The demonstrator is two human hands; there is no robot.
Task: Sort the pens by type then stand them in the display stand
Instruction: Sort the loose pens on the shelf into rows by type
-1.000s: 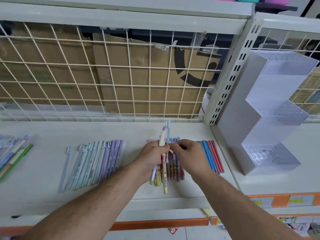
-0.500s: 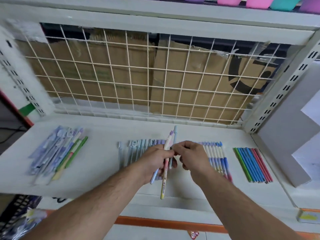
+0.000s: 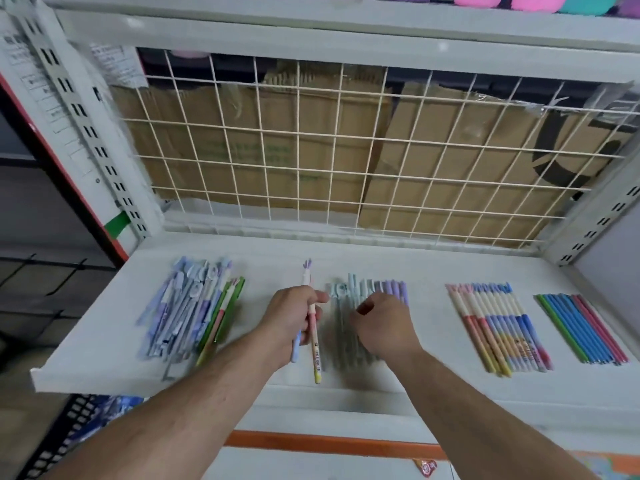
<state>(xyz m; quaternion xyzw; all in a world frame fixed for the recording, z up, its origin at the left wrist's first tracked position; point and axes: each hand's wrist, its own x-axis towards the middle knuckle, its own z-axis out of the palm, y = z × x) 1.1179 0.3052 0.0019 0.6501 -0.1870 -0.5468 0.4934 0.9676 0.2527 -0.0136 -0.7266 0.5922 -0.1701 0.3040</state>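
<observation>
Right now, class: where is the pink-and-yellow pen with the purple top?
In the head view, the pink-and-yellow pen sits left of centre, gripped in the left hand, between the loose pen pile and the pastel row.

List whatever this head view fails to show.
Head view:
- Pastel row: middle hidden by right hand; whether it grips a pen is unclear.
- Left pile: motion blur, no count.
- Left hand: its pens' print too small.
- Grey panel: cut off by right edge.
</observation>
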